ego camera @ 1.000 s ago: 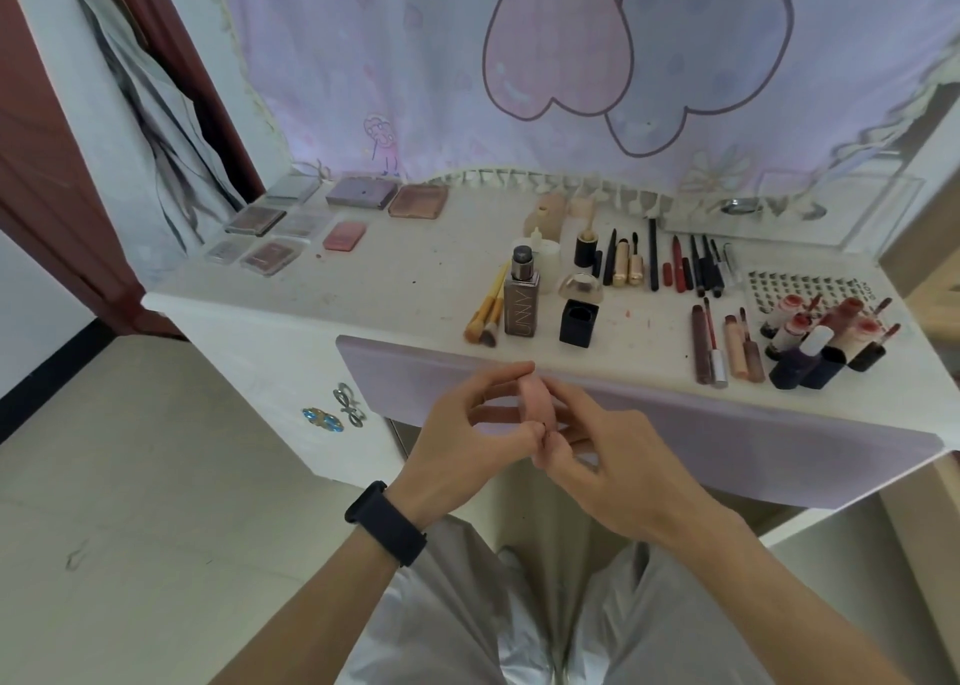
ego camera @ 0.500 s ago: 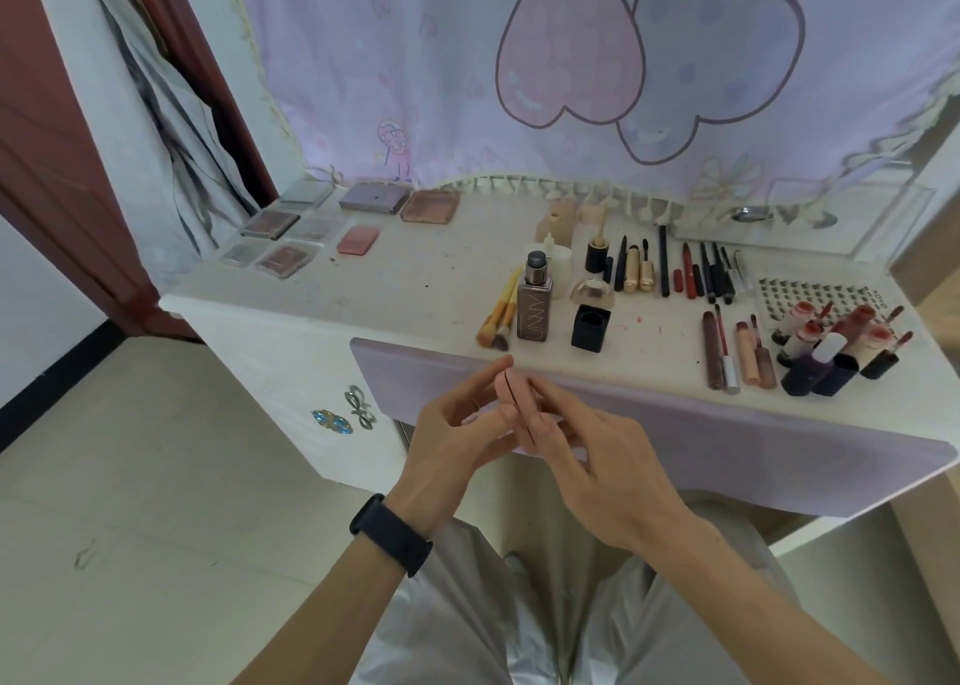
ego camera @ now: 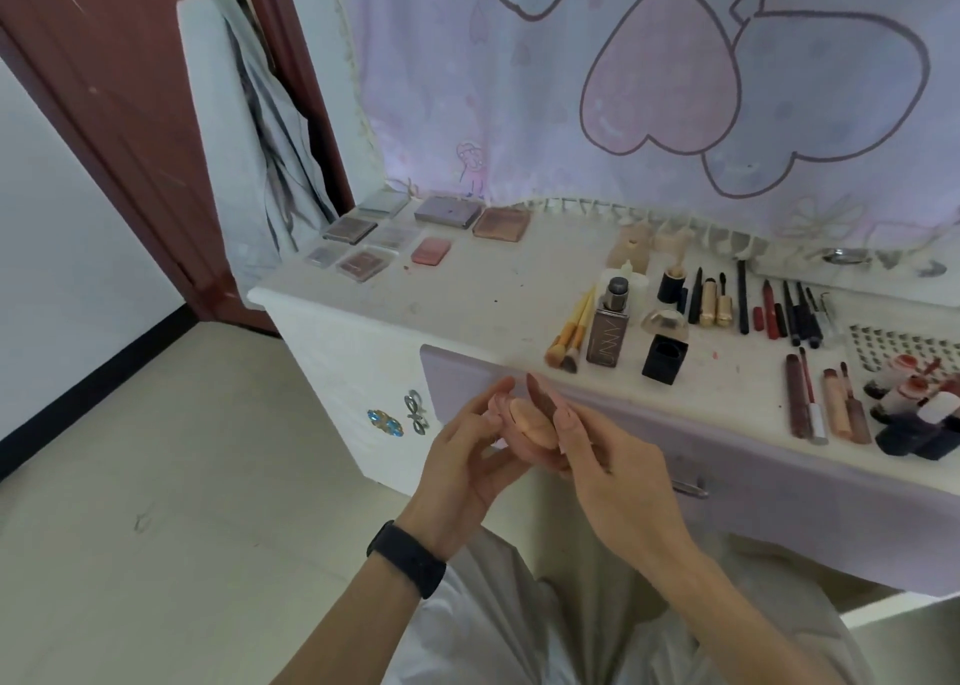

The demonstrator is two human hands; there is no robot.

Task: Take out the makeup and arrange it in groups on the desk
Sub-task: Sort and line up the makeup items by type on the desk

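Peach puff [ego camera: 525, 428], L hand [ego camera: 466, 472], R hand [ego camera: 615, 479], 2 brushes [ego camera: 570, 335]

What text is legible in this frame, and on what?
"UNNY": vertical, on the brown foundation bottle on the desk.
Print on the palettes and lip tubes: too small to read.
On the small pink compact: no print visible.

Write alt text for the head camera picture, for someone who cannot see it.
The left hand and right hand hold a small open pink case before a white desk. On it makeup lies in groups: palettes at back left, brushes and bottles in the middle, pencils and lip tubes at right.
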